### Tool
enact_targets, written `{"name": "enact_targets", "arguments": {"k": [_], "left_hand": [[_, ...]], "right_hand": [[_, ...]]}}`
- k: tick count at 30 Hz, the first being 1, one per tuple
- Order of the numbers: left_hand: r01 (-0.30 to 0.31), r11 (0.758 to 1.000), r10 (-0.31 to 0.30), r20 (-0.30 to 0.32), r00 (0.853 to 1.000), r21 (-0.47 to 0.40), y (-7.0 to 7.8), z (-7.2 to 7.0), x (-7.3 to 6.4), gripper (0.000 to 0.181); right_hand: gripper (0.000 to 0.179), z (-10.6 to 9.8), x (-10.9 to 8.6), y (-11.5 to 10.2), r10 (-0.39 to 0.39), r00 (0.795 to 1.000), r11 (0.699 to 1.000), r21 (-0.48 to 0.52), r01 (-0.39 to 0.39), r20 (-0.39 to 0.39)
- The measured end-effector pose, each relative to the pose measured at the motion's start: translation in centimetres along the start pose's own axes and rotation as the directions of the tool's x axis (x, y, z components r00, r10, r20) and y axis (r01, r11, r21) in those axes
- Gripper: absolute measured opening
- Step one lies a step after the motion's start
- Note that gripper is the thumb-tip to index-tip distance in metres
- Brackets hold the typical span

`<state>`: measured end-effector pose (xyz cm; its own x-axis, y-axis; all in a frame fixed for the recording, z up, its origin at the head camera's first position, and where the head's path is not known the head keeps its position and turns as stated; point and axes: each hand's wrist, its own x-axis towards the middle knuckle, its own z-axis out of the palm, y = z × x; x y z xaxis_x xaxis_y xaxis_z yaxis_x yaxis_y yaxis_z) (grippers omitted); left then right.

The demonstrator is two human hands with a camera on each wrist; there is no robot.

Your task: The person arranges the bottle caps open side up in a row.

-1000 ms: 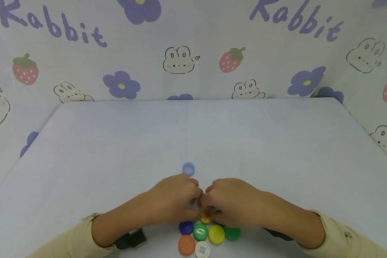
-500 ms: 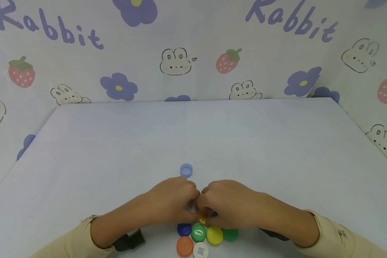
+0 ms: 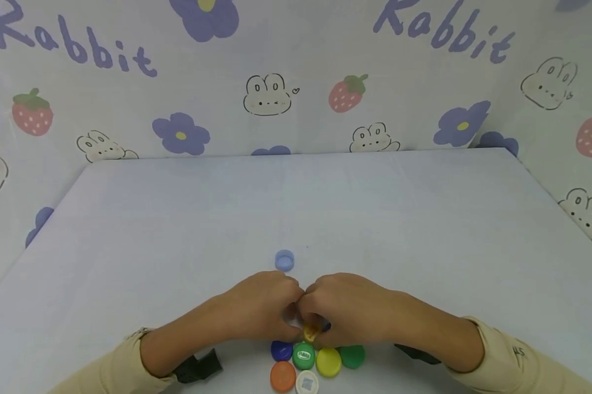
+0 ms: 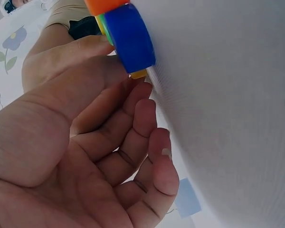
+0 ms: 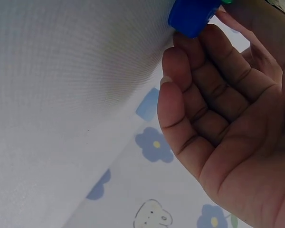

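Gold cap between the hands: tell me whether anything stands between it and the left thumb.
Nothing visible does. In the head view, the left hand has its thumb right beside the gold cap, contact unclear; the nearest dark blue cap sits on the thumb's near side, not between.

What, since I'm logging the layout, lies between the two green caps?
A yellow cap lies between the white-marked green cap and the plain green cap, as the head view shows.
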<state>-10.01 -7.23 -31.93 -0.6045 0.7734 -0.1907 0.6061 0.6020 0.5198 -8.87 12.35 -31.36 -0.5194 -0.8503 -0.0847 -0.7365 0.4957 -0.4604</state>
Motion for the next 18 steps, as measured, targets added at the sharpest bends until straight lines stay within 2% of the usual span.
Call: {"name": "enact_targets", "arguments": {"k": [10, 18], "left_hand": [[0.019, 0.996, -0.017, 0.027, 1.0, -0.085, -0.08, 0.12, -0.06, 0.016], [0.02, 0.995, -0.018, 0.016, 1.0, -0.099, -0.2, 0.21, -0.16, 0.017]], "right_hand": [[0.027, 0.12, 0.18, 0.18, -0.017, 1.0, 1.0, 0.023, 0.017, 0.0], [0.027, 0.26, 0.22, 0.06, 0.013, 1.0, 1.0, 0.024, -0.013, 0.003]]}}
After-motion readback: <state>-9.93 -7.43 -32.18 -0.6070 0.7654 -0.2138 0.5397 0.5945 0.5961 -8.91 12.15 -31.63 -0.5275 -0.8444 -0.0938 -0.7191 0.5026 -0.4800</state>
